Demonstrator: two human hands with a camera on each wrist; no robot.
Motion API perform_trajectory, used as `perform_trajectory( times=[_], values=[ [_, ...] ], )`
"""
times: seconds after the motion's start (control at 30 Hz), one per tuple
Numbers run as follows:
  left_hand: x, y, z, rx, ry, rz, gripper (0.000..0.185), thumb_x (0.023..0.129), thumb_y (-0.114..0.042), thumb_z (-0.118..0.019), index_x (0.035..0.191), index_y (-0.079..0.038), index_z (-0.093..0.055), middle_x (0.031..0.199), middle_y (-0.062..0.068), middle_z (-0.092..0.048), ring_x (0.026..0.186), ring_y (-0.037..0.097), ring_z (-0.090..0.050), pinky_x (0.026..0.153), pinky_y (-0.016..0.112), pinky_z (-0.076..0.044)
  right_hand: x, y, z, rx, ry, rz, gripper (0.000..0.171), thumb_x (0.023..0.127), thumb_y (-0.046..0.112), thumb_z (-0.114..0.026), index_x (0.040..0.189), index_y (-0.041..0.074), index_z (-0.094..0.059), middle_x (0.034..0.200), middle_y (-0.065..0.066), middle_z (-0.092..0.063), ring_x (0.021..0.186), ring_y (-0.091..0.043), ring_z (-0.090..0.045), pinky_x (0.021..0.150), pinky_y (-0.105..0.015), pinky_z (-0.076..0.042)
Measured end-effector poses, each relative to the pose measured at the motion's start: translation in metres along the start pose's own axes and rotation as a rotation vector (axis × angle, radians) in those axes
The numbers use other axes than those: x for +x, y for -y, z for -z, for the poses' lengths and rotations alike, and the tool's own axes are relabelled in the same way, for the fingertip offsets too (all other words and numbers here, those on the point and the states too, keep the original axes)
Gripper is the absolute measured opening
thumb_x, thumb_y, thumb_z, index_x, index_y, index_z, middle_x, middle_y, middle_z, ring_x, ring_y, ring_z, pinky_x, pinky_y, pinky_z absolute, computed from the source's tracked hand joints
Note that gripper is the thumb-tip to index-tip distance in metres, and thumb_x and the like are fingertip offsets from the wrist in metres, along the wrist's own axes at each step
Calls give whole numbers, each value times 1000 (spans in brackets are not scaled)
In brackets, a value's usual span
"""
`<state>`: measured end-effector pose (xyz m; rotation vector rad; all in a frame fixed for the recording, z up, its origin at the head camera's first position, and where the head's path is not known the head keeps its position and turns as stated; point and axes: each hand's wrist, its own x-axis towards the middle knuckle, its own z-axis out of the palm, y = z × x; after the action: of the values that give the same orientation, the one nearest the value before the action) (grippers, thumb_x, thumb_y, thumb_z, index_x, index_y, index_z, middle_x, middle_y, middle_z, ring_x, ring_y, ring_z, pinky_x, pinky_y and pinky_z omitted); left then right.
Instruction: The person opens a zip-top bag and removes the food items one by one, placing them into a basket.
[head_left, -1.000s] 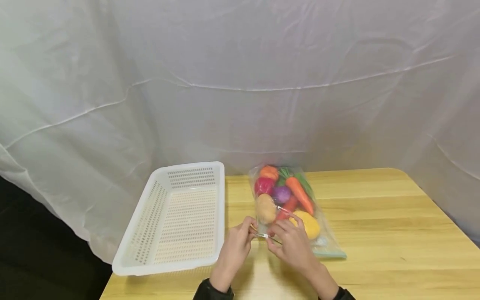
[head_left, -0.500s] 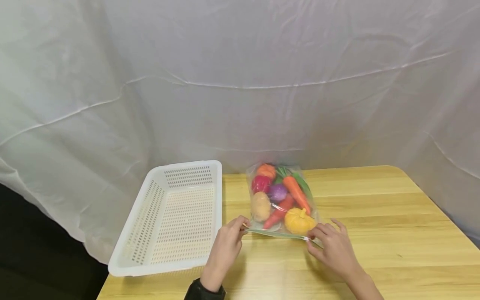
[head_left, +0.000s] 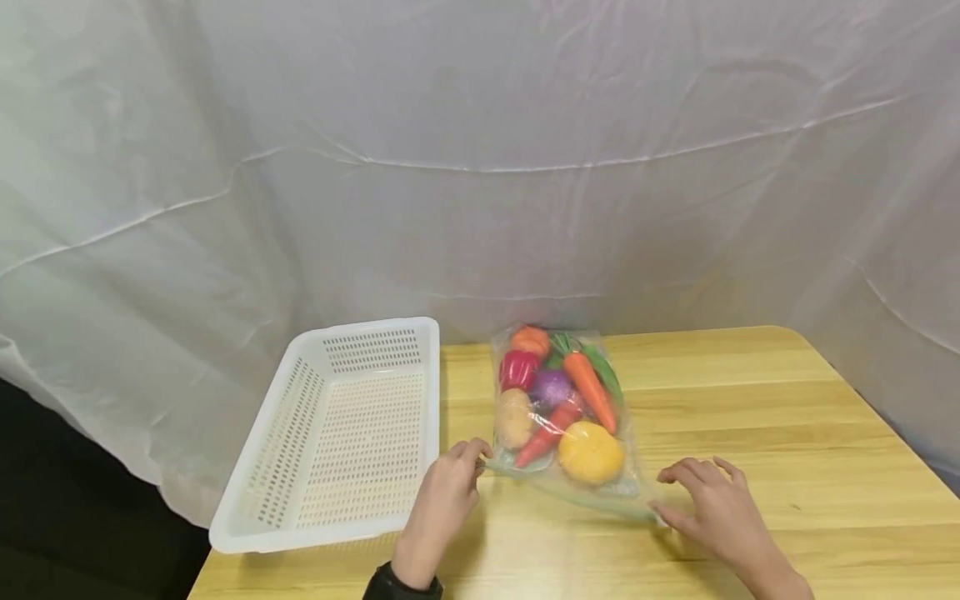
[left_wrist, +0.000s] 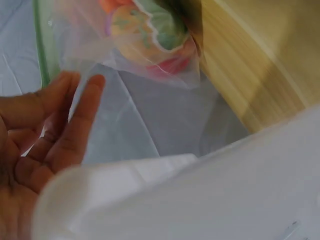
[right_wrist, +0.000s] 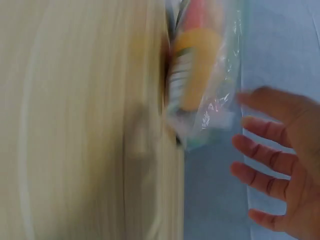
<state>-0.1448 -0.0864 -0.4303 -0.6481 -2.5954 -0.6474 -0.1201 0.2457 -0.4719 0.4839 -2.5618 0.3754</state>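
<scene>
While the left hand (head_left: 442, 500) curls in at the near-left corner of the bag (head_left: 558, 408), its fingertips are bunched on the plastic edge there, pinching it, wrist angled up from six o'clock with a dark cuff showing. The right hand (head_left: 712, 508) is out at four o'clock of the bag, palm down, fingers spread and relaxed, holding nothing; its thumb lies right at the bag's near-right corner, and whether it touches the plastic I cannot tell. The right wrist view shows those fingers (right_wrist: 270, 160) splayed and clear of the bag (right_wrist: 205, 85), though the frame is blurred. The left wrist view is blurred too, fingers (left_wrist: 75, 125) held loosely by the bag's green strip.

The bag lies flat on the table (head_left: 750, 417), its near edge stretched between the two hands, its far end toward twelve o'clock against the white drape (head_left: 480, 167). Inside: a carrot (head_left: 588, 387), a yellow squash (head_left: 591, 452), a potato (head_left: 514, 417), a purple piece (head_left: 551, 385), a red one (head_left: 519, 367) and an orange one (head_left: 531, 340) at the top.

At nine o'clock of the bag sits the white basket (head_left: 247, 492), its right wall just beside the bag and the left hand, its left side hanging past the table edge. From three o'clock onward the tabletop runs bare out to the rounded far-right corner. The near strip between the wrists is bare wood too.
</scene>
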Motion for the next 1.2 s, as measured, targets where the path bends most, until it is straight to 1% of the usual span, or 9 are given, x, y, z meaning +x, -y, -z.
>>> perform_trajectory(
  times=[0.23, 0.43, 0.63, 0.73, 0.8, 0.93, 1.07, 1.13, 1.2],
  values=[
    [-4, -8, -3, 4, 25, 59, 28, 70, 17, -63, 91, -2, -66, 80, 11, -68, 66, 18, -66, 55, 15, -51, 2, 21, -22, -1, 48, 113, 37, 55, 46, -82, 80, 23, -66, 79, 15, -59, 76, -9, -58, 83, -55, -45],
    [-7, -18, 1, 80, 57, 54, 32, 69, 17, -62, 93, -3, -67, 86, 10, -68, 73, 20, -66, 57, 19, -52, 4, 25, -29, 9, 3, 122, 23, 59, 25, -84, 69, 24, -64, 71, 17, -58, 70, -4, -58, 82, -51, -47],
    [-8, -41, -4, 102, 42, -237, 46, 56, 15, -60, 94, -10, -67, 100, 2, -66, 95, 16, -63, 83, 25, -53, 22, 31, -20, 145, -95, 69, 22, 64, 8, -75, 68, 20, -57, 65, 17, -56, 59, 2, -49, 77, -45, -48],
    [-2, -56, -15, 76, 167, -374, 40, 64, 7, -63, 99, -11, -66, 101, -1, -65, 94, 9, -63, 83, 17, -50, 34, 37, -14, 192, -127, 46, 21, 65, 6, -73, 70, 19, -57, 63, 15, -56, 58, 2, -47, 76, -43, -47],
    [5, -63, -26, 104, 258, -394, 39, 70, 0, -65, 108, -10, -65, 108, 0, -64, 96, 9, -63, 83, 15, -50, 42, 40, -11, 199, -143, 47, 20, 66, 5, -72, 70, 18, -58, 63, 14, -57, 58, 2, -47, 77, -42, -47],
    [25, -69, -52, 184, 329, -322, 47, 80, -12, -66, 125, -7, -53, 106, 5, -64, 88, 12, -64, 73, 18, -52, 50, 46, -9, 191, -173, 64, 19, 65, 2, -72, 70, 16, -59, 62, 11, -58, 57, 0, -49, 77, -42, -48],
    [44, -69, -72, 142, 443, -199, 47, 90, -24, -60, 131, -7, -47, 88, 0, -65, 72, 9, -63, 57, 17, -48, 50, 49, -9, 202, -193, 73, 22, 62, 0, -72, 69, 16, -58, 61, 12, -57, 57, 1, -48, 76, -42, -48],
    [49, -70, -80, 81, 530, -126, 42, 91, -27, -58, 127, -8, -48, 89, -1, -65, 77, 8, -64, 62, 17, -49, 49, 49, -9, 212, -196, 75, 23, 62, -1, -72, 69, 16, -57, 61, 12, -57, 57, 2, -48, 76, -43, -48],
    [53, -70, -87, 90, 552, -101, 49, 89, -30, -60, 131, -10, -46, 105, 1, -64, 98, 10, -61, 82, 20, -49, 47, 50, -8, 218, -197, 75, 24, 62, -1, -72, 69, 16, -57, 61, 13, -57, 58, 2, -48, 75, -43, -48]
  ],
)
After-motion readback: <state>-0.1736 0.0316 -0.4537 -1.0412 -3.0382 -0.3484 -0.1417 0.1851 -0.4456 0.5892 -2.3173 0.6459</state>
